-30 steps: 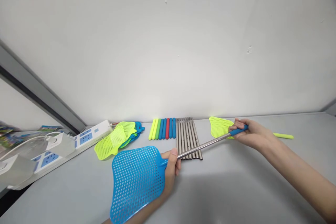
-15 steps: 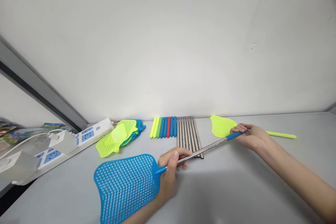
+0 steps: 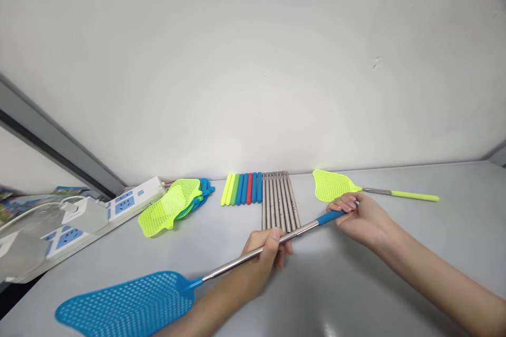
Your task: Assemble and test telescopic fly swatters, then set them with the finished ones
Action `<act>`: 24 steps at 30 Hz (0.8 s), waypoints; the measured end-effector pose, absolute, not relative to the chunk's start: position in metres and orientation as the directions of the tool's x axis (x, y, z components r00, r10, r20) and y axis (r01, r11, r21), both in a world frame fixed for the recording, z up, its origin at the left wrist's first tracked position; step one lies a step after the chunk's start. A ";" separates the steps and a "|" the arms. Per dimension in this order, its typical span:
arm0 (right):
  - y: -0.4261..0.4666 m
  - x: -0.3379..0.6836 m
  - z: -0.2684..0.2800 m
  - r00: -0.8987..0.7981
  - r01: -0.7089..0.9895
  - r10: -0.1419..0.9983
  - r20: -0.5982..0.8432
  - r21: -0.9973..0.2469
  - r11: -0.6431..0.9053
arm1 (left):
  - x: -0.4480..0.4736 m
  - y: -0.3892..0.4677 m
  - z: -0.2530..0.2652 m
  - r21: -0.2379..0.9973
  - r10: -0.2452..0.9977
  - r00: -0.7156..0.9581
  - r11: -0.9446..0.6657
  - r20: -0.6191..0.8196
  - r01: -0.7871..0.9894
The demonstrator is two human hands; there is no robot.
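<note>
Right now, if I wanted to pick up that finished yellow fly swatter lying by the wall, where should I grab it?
Probably by the yellow handle, coming from above on the right. The yellow fly swatter lies flat on the table with that end pointing right, free of other things. Its mesh head sits just behind the right hand, which holds the blue swatter.
</note>
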State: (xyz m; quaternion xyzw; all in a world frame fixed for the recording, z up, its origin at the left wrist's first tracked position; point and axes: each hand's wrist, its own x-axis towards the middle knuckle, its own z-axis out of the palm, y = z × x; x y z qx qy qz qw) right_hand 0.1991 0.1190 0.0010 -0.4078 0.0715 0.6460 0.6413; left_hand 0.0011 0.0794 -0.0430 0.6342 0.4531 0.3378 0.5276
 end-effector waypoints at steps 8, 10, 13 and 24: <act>0.106 0.187 -0.004 0.197 -0.896 0.775 -0.600 -0.431 -0.106 | 0.002 0.078 -0.042 0.991 0.891 0.434 0.120 -0.136 0.064; 0.103 0.186 -0.004 0.203 -0.902 0.779 -0.594 -0.423 -0.088 | 0.002 0.079 -0.042 0.987 0.880 0.451 0.160 -0.146 0.007; 0.100 0.184 -0.003 0.207 -0.908 0.785 -0.584 -0.414 -0.069 | 0.001 0.080 -0.042 0.986 0.879 0.454 0.165 -0.145 -0.004; 0.086 0.167 -0.005 0.137 -0.934 0.797 -0.588 -0.344 -0.093 | 0.005 0.060 -0.041 0.955 0.809 0.512 0.279 -0.290 0.100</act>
